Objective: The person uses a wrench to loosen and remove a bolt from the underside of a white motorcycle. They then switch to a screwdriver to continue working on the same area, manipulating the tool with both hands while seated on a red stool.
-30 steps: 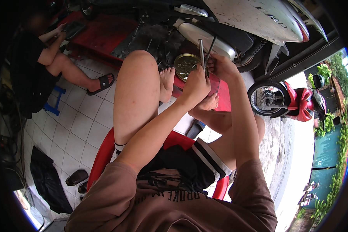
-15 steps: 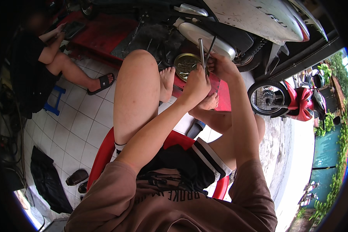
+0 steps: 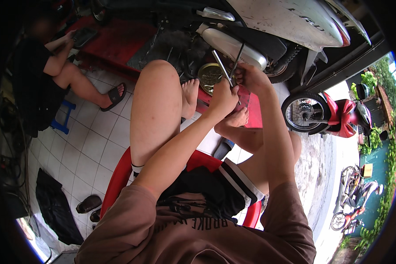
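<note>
My left hand [image 3: 224, 95] is closed around a silver metal rod [image 3: 221, 63], whose upper end leans to the left. My right hand [image 3: 253, 78] is closed beside it, slightly higher, with a thin dark rod [image 3: 239, 56] rising from its fingers. The two hands are close together, and the fingers partly hide the lower parts of both rods. Just left of the hands, a round gold-rimmed tin [image 3: 199, 81] holds shiny small parts or liquid that I cannot make out. A red platform [image 3: 256, 110] lies under the tin and my foot.
Ahead stands a motorbike with a silver exhaust cover [image 3: 226, 42]. At the left a person [image 3: 53, 66] sits on a blue stool [image 3: 65, 118]. A red motorbike [image 3: 339, 115] is at the right, near the street. Shoes [image 3: 89, 203] and black cloth [image 3: 55, 207] lie on tiles.
The silver rod has tilted to the left, and my left hand has dropped slightly. My right hand has barely shifted. More of a motorbike shows on the street at the right.
</note>
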A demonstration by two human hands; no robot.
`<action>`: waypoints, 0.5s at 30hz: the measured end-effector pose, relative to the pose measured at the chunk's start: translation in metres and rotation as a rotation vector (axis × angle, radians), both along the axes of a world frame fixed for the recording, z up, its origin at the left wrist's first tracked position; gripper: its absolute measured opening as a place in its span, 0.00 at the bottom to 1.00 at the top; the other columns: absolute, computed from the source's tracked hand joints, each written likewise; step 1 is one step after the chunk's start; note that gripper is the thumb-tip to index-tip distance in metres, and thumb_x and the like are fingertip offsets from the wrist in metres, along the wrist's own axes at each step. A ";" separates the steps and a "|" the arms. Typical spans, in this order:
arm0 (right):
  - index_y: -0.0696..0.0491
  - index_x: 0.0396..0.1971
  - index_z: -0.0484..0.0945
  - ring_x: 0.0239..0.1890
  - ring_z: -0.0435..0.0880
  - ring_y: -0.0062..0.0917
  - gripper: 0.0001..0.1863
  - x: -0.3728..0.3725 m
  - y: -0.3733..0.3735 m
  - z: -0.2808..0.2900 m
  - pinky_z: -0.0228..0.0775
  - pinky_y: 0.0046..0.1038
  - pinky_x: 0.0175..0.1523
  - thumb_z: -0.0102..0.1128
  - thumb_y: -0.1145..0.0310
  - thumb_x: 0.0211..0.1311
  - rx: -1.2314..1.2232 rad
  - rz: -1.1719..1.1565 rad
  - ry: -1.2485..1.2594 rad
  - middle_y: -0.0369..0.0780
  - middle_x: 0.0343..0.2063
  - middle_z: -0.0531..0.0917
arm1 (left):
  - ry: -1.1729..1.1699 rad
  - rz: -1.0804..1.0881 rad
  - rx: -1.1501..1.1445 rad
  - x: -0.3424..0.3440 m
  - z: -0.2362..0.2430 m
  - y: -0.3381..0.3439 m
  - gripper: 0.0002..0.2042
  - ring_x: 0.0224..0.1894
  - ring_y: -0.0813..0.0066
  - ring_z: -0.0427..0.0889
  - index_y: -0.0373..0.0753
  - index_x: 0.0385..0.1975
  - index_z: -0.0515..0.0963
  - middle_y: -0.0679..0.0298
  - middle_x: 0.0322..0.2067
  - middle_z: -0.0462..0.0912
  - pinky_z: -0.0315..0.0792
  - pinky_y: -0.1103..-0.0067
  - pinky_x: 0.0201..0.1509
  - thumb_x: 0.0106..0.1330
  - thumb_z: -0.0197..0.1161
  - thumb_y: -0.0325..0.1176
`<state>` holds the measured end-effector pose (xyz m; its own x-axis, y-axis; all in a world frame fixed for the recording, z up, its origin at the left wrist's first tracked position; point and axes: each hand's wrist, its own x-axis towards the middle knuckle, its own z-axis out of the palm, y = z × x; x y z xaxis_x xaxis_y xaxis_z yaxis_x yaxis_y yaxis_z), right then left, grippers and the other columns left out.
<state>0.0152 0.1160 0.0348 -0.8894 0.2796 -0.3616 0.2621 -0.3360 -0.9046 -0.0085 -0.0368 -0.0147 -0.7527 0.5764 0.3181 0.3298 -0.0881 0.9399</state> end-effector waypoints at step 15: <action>0.54 0.34 0.74 0.24 0.66 0.19 0.10 0.005 0.007 -0.005 0.58 0.22 0.30 0.51 0.62 0.63 0.046 -0.108 0.011 0.32 0.23 0.71 | -0.997 -0.246 0.307 -0.005 -0.004 0.010 0.07 0.34 0.70 0.79 0.26 0.36 0.69 0.56 0.36 0.75 0.83 0.77 0.35 0.66 0.53 0.25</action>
